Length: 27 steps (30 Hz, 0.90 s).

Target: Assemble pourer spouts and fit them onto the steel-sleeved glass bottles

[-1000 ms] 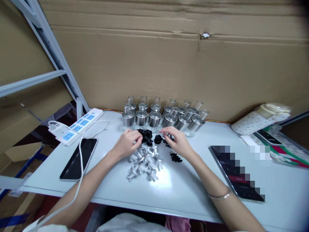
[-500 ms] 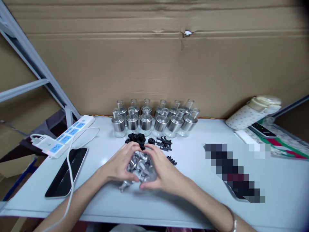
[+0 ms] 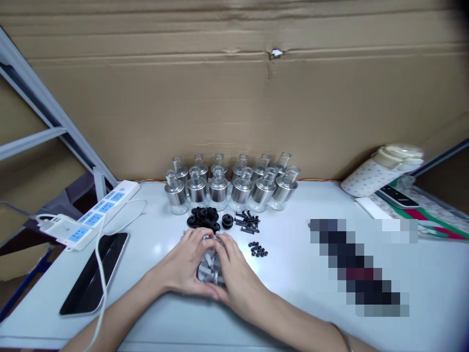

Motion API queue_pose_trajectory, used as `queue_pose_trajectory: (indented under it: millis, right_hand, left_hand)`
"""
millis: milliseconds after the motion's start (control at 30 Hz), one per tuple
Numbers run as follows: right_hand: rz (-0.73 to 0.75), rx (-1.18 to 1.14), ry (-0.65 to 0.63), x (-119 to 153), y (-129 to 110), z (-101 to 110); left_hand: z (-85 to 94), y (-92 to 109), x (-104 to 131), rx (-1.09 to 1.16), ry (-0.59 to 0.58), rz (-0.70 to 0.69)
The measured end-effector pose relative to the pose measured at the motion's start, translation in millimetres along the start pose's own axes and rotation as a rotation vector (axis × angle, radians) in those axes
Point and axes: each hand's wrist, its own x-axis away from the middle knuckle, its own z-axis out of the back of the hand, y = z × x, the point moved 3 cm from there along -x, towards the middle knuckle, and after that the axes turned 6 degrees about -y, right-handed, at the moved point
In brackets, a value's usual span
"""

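My left hand (image 3: 185, 269) and my right hand (image 3: 242, 283) are cupped together around a heap of small silver metal parts (image 3: 211, 269). Thumbs meet on the near side and fingertips on the far side, with fingers curled in. Much of the heap is hidden by the hands. Just beyond them lies a pile of black round parts (image 3: 202, 215), with a single black round part (image 3: 227, 221) beside it. To the right are thin black pins (image 3: 249, 222) and a cluster of small black rings (image 3: 258, 250). Two rows of glass bottles with metal bands (image 3: 219, 189) stand behind.
On the left lie a power strip (image 3: 97, 212), a white cable (image 3: 100, 274) across my left forearm, and a black-screened phone (image 3: 93, 274). At right are a pixelated dark object (image 3: 355, 274) and a tilted white tumbler (image 3: 366, 173). Cardboard (image 3: 220, 107) backs the table.
My hands have drawn closer together around the silver parts, and the thumbs now touch. Stray silver parts at the near left have been gathered in or covered. The view has shifted slightly.
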Motion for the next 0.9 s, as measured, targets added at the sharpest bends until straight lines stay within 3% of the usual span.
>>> queue_pose_trajectory:
  millis: [133, 300, 400, 533, 900]
  right_hand:
    - [-0.004, -0.098, -0.079, 2, 1, 3]
    - [-0.045, -0.161, -0.141, 1, 1, 27]
    - [0.016, -0.124, -0.064, -2, 2, 37]
    - [0.121, -0.001, 0.085, -9, 7, 34]
    - [0.170, 0.040, 0.297, -19, 8, 32]
  left_hand:
    - [5.8, -3, -2, 0.037, 0.012, 0.017]
    - [10.9, -3, -3, 0.063, -0.005, 0.052]
    - [11.7, -5, -1, 0.061, 0.059, 0.030]
    - [11.4, -7, 3, 0.080, 0.156, 0.016]
    - [15.8, -1, 0, 0.012, 0.189, -0.001]
